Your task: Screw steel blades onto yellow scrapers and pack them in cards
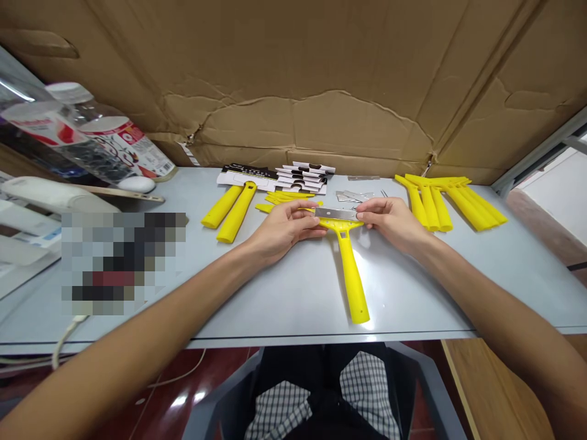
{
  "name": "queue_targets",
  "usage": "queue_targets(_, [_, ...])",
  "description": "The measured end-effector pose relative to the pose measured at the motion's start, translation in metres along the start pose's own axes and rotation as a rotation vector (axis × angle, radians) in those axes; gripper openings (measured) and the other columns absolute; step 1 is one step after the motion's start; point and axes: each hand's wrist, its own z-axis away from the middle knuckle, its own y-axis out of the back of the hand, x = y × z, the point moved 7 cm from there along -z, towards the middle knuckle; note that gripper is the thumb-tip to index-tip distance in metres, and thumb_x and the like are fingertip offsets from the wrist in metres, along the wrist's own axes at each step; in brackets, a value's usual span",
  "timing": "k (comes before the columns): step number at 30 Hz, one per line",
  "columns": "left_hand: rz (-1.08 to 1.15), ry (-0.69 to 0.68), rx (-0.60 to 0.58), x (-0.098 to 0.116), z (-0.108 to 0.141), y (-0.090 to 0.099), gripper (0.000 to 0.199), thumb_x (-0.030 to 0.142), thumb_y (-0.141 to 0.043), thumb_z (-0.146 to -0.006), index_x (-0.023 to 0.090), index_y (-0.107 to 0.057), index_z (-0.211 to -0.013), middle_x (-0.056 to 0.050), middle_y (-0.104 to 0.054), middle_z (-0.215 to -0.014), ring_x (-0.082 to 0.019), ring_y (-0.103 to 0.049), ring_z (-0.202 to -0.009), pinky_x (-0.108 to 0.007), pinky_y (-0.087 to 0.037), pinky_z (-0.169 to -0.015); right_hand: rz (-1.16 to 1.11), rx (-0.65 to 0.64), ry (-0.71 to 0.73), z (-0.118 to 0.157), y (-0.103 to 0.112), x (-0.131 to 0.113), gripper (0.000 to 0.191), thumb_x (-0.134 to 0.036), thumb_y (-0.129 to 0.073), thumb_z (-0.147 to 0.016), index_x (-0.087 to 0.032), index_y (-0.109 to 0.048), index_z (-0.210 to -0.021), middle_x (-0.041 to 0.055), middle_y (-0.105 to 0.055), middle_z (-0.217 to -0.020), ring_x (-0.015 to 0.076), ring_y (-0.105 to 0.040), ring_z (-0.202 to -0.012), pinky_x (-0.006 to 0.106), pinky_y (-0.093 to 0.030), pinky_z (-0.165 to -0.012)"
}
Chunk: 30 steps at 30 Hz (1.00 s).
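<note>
A yellow scraper handle (352, 275) lies on the table, its wide head away from me and its grip toward the front edge. Over that head is a flat metal blade (336, 213). My left hand (293, 226) pinches the blade's left end, with its lower fingers at the left side of the yellow head. At the blade's right end, my right hand (387, 220) holds it between thumb and fingertips. Whether the blade rests fully on the head cannot be made out.
Several yellow handles (433, 208) lie at the right, others (236, 214) at the left. Folded cards (305, 177) and loose blades (353, 197) sit behind my hands. Bottles (123, 143) stand at the far left, near a blurred object (123, 263). Cardboard (293, 73) rises behind the table.
</note>
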Motion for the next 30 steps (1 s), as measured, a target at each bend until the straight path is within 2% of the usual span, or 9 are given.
queue_targets(6, [-0.126, -0.033, -0.001, 0.005, 0.006, -0.004, 0.034, 0.004, -0.078, -0.094, 0.013, -0.066, -0.125, -0.007, -0.078, -0.099, -0.020, -0.084, -0.079, -0.038, -0.071, -0.094, 0.034, -0.002, -0.003, 0.004, -0.007, 0.001, 0.034, -0.036, -0.103, -0.062, -0.020, -0.081, -0.084, 0.0032, -0.075, -0.085, 0.0157, -0.065, -0.074, 0.034, -0.056, -0.073])
queue_targets(12, [-0.169, -0.077, -0.009, 0.007, 0.009, -0.006, 0.033, 0.007, -0.080, -0.091, 0.015, -0.065, -0.120, -0.011, -0.077, -0.114, -0.019, -0.084, -0.083, -0.037, -0.072, -0.093, 0.022, 0.025, 0.015, 0.007, -0.007, -0.001, 0.035, -0.035, -0.101, -0.064, -0.022, -0.078, -0.088, 0.0032, -0.077, -0.091, 0.0192, -0.070, -0.081, 0.039, -0.060, -0.081])
queue_targets(17, [-0.136, -0.049, -0.007, 0.005, 0.010, -0.008, 0.026, 0.009, -0.075, -0.094, 0.013, -0.065, -0.118, -0.011, -0.079, -0.102, -0.020, -0.083, -0.080, -0.034, -0.071, -0.085, 0.020, 0.029, 0.054, 0.011, -0.007, -0.009, 0.035, -0.030, -0.100, -0.064, -0.022, -0.078, -0.090, 0.0022, -0.076, -0.088, 0.0194, -0.071, -0.084, 0.039, -0.059, -0.086])
queue_targets(21, [-0.156, 0.013, 0.023, 0.002, 0.011, -0.008, 0.024, 0.012, -0.074, -0.096, 0.013, -0.066, -0.118, -0.005, -0.077, -0.085, -0.015, -0.077, -0.062, -0.028, -0.068, -0.068, 0.037, -0.021, 0.058, 0.017, -0.017, -0.011, 0.033, -0.028, -0.098, -0.066, -0.021, -0.079, -0.091, 0.0022, -0.077, -0.088, 0.0187, -0.072, -0.084, 0.038, -0.059, -0.084])
queue_targets(24, [-0.219, -0.010, 0.070, 0.008, 0.014, -0.007, 0.027, 0.010, -0.075, -0.094, 0.014, -0.065, -0.119, -0.002, -0.076, -0.084, -0.014, -0.075, -0.059, -0.027, -0.067, -0.068, 0.040, -0.020, 0.064, 0.019, -0.019, -0.011, 0.033, -0.030, -0.099, -0.068, -0.021, -0.079, -0.091, 0.0037, -0.078, -0.092, 0.0194, -0.073, -0.086, 0.038, -0.061, -0.084])
queue_targets(27, [-0.285, -0.073, 0.112, 0.018, 0.019, -0.008, 0.027, 0.012, -0.079, -0.092, 0.017, -0.064, -0.113, 0.000, -0.076, -0.085, -0.015, -0.077, -0.065, -0.030, -0.068, -0.075, 0.020, -0.037, -0.019, 0.020, -0.020, -0.007, 0.031, -0.031, -0.098, -0.074, -0.021, -0.077, -0.095, 0.0058, -0.080, -0.097, 0.0200, -0.077, -0.081, 0.038, -0.063, -0.082])
queue_targets(30, [-0.326, -0.106, 0.127, 0.022, 0.022, -0.008, 0.028, 0.013, -0.081, -0.090, 0.019, -0.062, -0.108, 0.000, -0.076, -0.085, -0.017, -0.078, -0.068, -0.034, -0.068, -0.078, -0.011, -0.103, -0.153, 0.021, -0.024, 0.000, 0.025, -0.027, -0.092, -0.083, -0.020, -0.074, -0.100, 0.0093, -0.081, -0.090, 0.0229, -0.080, -0.074, 0.039, -0.065, -0.075])
